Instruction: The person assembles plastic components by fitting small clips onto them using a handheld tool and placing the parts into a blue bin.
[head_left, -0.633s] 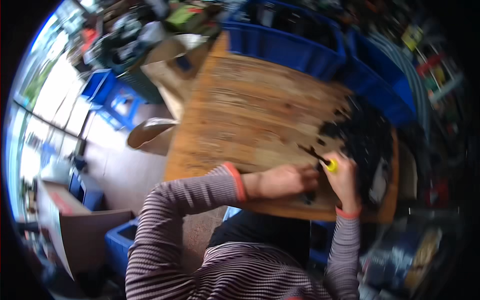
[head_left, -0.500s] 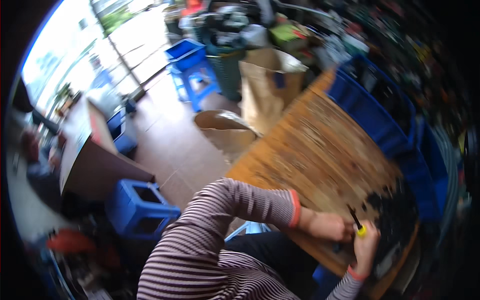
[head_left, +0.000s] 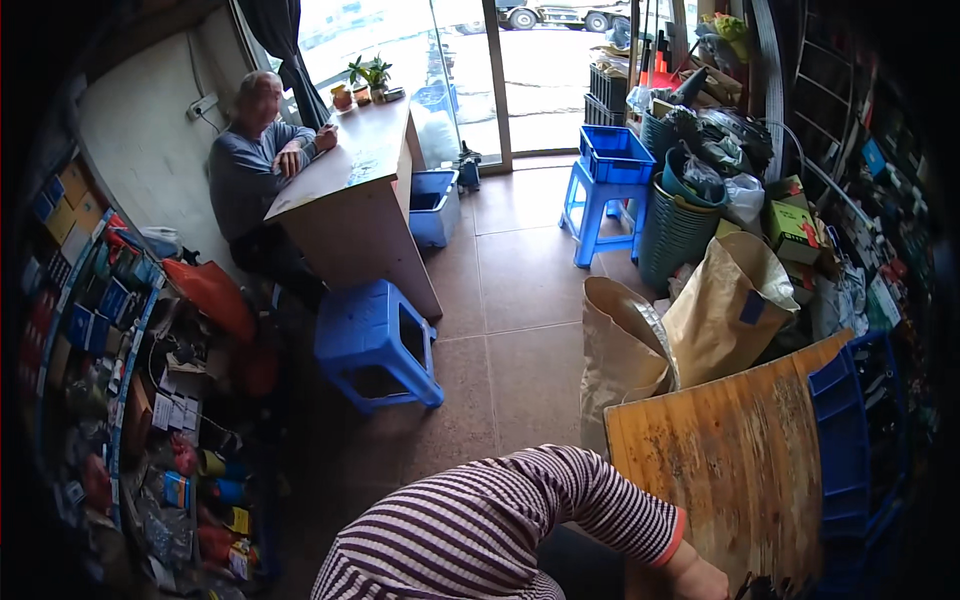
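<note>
At the lower edge my left hand (head_left: 702,582) lies over the near part of a worn wooden tabletop (head_left: 725,450). Only its back and wrist show, below a striped sleeve (head_left: 610,500) with an orange cuff; the fingers are cut off by the picture's edge. Just right of it, small dark pieces (head_left: 762,586) lie on the wood. Whether the hand touches them cannot be made out. My right hand is out of the picture.
Blue bins (head_left: 845,430) line the table's right side. Beyond it stand brown paper sacks (head_left: 730,300). A blue stool (head_left: 375,345) is on the tiled floor (head_left: 480,370). Another person (head_left: 250,170) sits behind a desk (head_left: 350,180). Crowded shelves (head_left: 120,330) fill the left.
My view has swung up and to the left, bringing the seated person into sight. My right hand, which held a yellow-handled tool with a dark shaft, has left the picture.
</note>
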